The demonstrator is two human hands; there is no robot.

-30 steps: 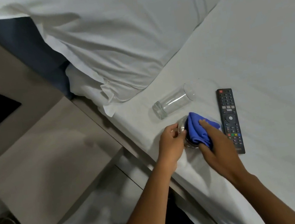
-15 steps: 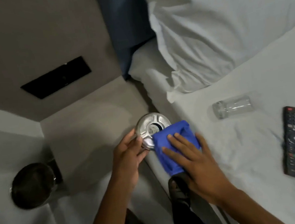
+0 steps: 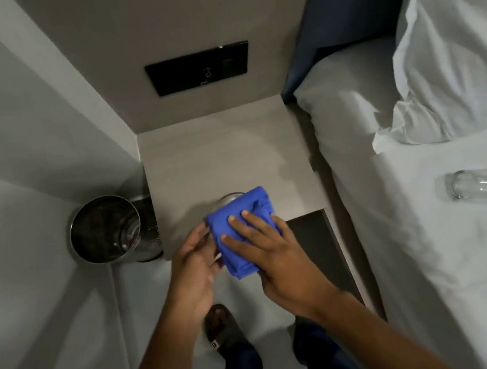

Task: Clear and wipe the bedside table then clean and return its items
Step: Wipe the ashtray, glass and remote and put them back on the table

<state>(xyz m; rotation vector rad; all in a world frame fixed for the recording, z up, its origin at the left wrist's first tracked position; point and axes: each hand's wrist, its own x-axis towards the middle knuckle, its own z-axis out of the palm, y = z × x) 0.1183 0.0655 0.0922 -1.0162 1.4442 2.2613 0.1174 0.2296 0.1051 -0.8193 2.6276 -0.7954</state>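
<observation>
A narrow hotel-room corner: a pale bedside table [image 3: 225, 155] set between a grey wall at left and a white-sheeted bed [image 3: 429, 221] at right, its top bare except at the near edge. There the left hand [image 3: 195, 264], fingers curled, grips the near-left side of a small round metal dish [image 3: 228, 199], of which only a sliver of far rim shows. The right hand [image 3: 272, 252], fingers spread and flat, presses a folded blue cloth [image 3: 242, 231] down over the dish from the right. Whether the dish rests on the table top or is held just above its near edge cannot be told. The relation that governs the coming move is that the dish lies directly beneath both hands, at the table's near edge, with open table surface extending far of it; setting it down would likely require only a short push away from the body. A clear glass [image 3: 484, 189] lies on its side on the bed, well right of the hands, long axis left to right, nearer the right hand. A steel bin [image 3: 104, 229] stands on the floor at left.
</observation>
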